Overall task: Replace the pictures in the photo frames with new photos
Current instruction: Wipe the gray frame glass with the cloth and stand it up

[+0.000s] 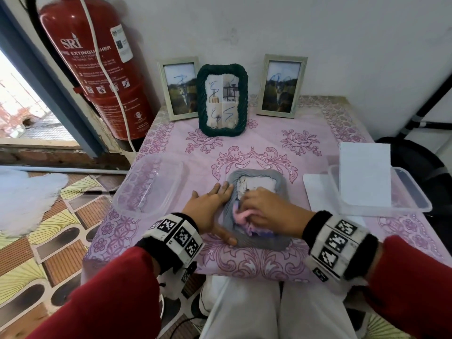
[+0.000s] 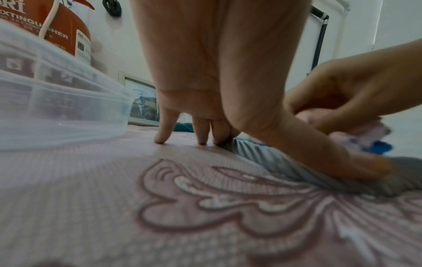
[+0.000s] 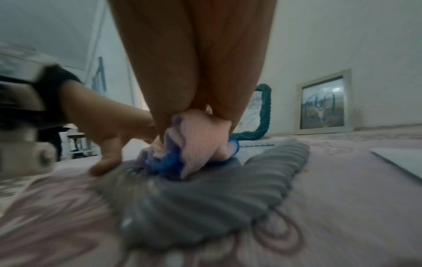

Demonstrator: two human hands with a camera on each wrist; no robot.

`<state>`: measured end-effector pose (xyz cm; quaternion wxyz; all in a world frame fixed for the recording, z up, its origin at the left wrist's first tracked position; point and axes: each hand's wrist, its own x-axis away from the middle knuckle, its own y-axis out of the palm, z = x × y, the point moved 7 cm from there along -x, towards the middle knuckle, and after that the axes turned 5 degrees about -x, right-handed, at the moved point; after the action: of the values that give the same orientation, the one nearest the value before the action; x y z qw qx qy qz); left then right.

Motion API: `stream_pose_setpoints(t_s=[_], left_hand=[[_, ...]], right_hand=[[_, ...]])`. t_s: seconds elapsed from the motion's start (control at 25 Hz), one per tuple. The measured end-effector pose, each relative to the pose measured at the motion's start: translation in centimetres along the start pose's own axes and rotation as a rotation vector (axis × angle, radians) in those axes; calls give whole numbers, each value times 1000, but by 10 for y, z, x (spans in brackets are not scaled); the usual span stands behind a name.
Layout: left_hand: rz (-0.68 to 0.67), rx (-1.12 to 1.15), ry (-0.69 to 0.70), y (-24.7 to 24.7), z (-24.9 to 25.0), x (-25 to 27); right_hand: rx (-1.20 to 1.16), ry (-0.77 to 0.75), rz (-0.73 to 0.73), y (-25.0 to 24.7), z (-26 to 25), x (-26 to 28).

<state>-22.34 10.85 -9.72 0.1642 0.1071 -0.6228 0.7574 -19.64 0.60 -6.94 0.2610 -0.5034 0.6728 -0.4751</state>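
Bunching a pink cloth [image 1: 241,214], right hand [image 1: 271,211]; left hand [image 1: 208,206] flat beside grey frame [image 1: 266,238].

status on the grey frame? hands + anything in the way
Left hand flat, bracing grey frame. Right hand grips pink cloth on the frame's opening. Nothing blocking; clear tubs flank it.

Right hand [image 1: 266,211] hides grey frame [image 1: 281,182] centre.
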Motion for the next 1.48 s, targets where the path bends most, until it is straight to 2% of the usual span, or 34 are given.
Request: stream_pose_setpoints(t_s=[0.08,0.2,0.32,0.44,0.64,0.92,1.04,1.16,1.32,1.48], left_hand=[[5,5,0,-1,0,1],[4,35,14,-1,0,3],[-5,37,19,-2,0,3],[-22,33,17,-2,0,2],[-25,2,-5,-1,2,-1],[-14,27,-16,-1,1,1],[-5,60,-10,0,-1,2],[5,89,3,2,-2,2],[3,89,3,3,-2,0],[-5,52,-18,2,-1,-1]], right_hand=[[8,-63,12,6,-5,24],[75,-69,25,2,9,44],[162,14,71,-9,32,32],[47,156,145,-26,55,8],[-38,273,123,-36,59,-23],[15,134,16,-3,7,4],[13,79,-20,4,6,30],[-50,94,5,-7,22,34],[-34,156,76,-30,45,1],[27,232,79,-36,53,-24]])
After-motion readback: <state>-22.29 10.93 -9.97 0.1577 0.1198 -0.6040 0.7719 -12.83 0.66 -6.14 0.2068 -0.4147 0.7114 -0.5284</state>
